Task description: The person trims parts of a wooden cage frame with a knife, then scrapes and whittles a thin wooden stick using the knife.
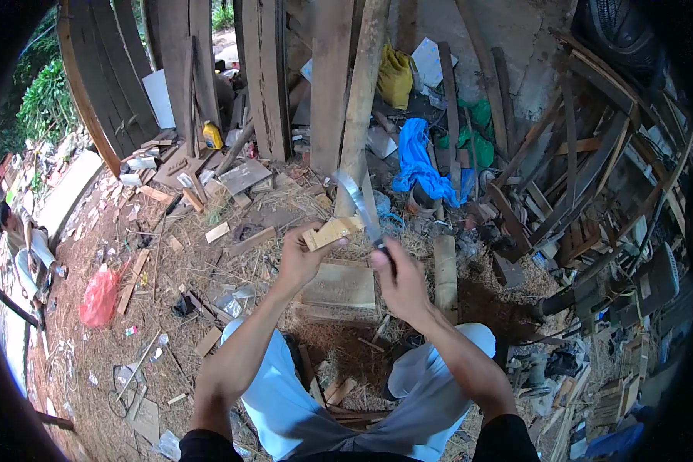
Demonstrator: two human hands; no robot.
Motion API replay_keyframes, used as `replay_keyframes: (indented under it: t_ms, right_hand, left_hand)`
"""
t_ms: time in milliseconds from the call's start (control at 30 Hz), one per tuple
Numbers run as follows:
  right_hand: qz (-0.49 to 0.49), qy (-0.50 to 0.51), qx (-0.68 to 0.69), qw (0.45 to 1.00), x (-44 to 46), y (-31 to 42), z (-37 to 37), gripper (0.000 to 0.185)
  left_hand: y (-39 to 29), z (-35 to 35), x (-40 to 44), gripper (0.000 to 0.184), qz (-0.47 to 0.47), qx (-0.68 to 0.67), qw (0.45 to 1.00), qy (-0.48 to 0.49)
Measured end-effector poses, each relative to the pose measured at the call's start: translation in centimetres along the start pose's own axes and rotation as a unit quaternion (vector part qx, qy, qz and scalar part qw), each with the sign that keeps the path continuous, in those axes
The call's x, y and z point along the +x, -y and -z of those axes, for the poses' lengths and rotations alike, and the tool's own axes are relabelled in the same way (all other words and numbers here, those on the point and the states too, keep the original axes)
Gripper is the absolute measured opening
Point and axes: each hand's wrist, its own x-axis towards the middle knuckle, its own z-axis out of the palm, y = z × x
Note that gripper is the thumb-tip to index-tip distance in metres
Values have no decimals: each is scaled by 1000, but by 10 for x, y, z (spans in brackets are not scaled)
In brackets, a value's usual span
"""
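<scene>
In the head view, see the left grip [299,260] closed around the near end of a pale wood piece [336,230], raised above a wooden block [337,286], and the right grip [400,285] wrapped round the handle of a knife [359,202], blade across the wood's far end; cannot tell if touching. Should handle light and stiff, hardly slippery, perhaps splitting along the grain; best held well back from the blade. Can read no writing, even on the yellow bottle [212,135].

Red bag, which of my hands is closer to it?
Left. Your left hand, holding wood, is right of the bag; your right hand, gripping a knife, is farther right.
</scene>
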Motion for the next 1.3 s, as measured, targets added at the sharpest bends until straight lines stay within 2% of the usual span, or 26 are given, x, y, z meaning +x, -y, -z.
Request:
replay_keyframes:
  t_ms: [33, 67, 133, 167, 200, 267, 300, 333, 400, 467, 533, 567, 600, 667, 733, 800, 867, 933, 967, 1000, 1067, 1100, 1133, 1200, 1267, 1300]
  right_hand:
    - [-129, 36, 89, 987, 1, 13, 12, 25]
    - [-130, 38, 88, 987, -2, 8, 11, 25]
    - [-23, -106, 215, 971, -8, 0, 5, 24]
    - [19, -64, 26, 997, 0, -5, 2, 24]
    - [18, -67, 25, 997, 0, -5, 4, 24]
    - [-125, 101, 19, 987, 1, -2, 8, 24]
    - [-101, 41, 30, 994, 3, 3, 11, 24]
    - [-98, 42, 30, 994, 2, 1, 10, 24]
    - [-36, -131, 264, 955, -8, -7, 4, 23]
    - [-20, -88, 190, 978, -10, -13, 4, 19]
    - [-107, 143, -5, 984, -5, -12, 1, 27]
    - [-19, 55, 11, 998, -7, -10, -1, 28]
    - [-15, 56, 12, 998, -9, -8, -1, 28]
    - [39, -81, 144, 985, -13, -6, 3, 24]
    - [38, -69, 162, 984, -15, -15, -1, 24]
    - [-99, 178, -56, 978, -8, -17, -1, 30]
    - [-64, 115, -24, 991, -12, -11, -2, 29]
    - [8, -42, 121, 992, -13, -6, 2, 24]
    - [17, -57, 144, 988, -15, -6, 1, 21]
    - [13, -55, 143, 988, -15, -7, -1, 21]
    - [-88, 175, -37, 980, -9, -14, -6, 23]
    - [-22, 103, -24, 994, -9, -14, -10, 23]
    - [-23, 99, -22, 995, -9, -11, -8, 23]
    - [-14, -68, 83, 994, -6, -2, 2, 22]
    - [-46, -81, 147, 985, -11, -5, 3, 24]
    - [-73, 57, 56, 994, -7, -9, 1, 26]
  left_hand:
    - [-1, 1, -1, 22, 12, -4, 1000, 4]
    - [0, 1, 0, 22, 14, -5, 1000, 2]
    - [1, 0, -1, 21, 0, -12, 1000, -12]
    - [1, 0, -2, 21, 2, -11, 1000, -10]
    - [1, -2, -1, 20, -12, -15, 1000, -12]
    - [-1, -3, 0, 18, -29, -19, 999, -12]
    - [-4, -1, -1, 17, -17, -24, 1000, -6]
    - [-6, 0, -1, 17, -5, -31, 1000, -4]
    - [-4, 0, 1, 16, -4, -31, 999, -8]
    - [-3, -1, -2, 16, 0, -34, 999, -11]
    - [-5, -4, -1, 15, -3, -20, 1000, -13]
    - [-4, -2, -1, 15, -6, -18, 1000, -13]
    - [-3, -2, -2, 15, 5, -22, 1000, -16]
    - [-2, 0, -1, 16, 16, -31, 999, -29]
    - [-10, 0, -3, 18, 45, 32, 998, -9]
    - [-11, -5, -5, 19, 27, 46, 998, -18]
    - [-13, -2, -2, 19, 1, 69, 997, -27]
    - [-11, -2, -3, 20, 1, 41, 999, -18]
    - [-7, -3, -3, 20, 4, 40, 999, -20]
    - [-2, -5, -3, 20, 7, 6, 1000, -27]
    - [1, -7, -3, 20, 6, -28, 999, -26]
    - [0, -5, -3, 19, 21, -19, 1000, -8]
    - [-1, -2, -2, 19, 35, -9, 999, 8]
    - [-8, 0, -3, 18, 37, -9, 999, -7]
    - [-5, -1, -7, 17, 51, -10, 999, -15]
    - [0, -2, -6, 17, 9, 9, 1000, -17]
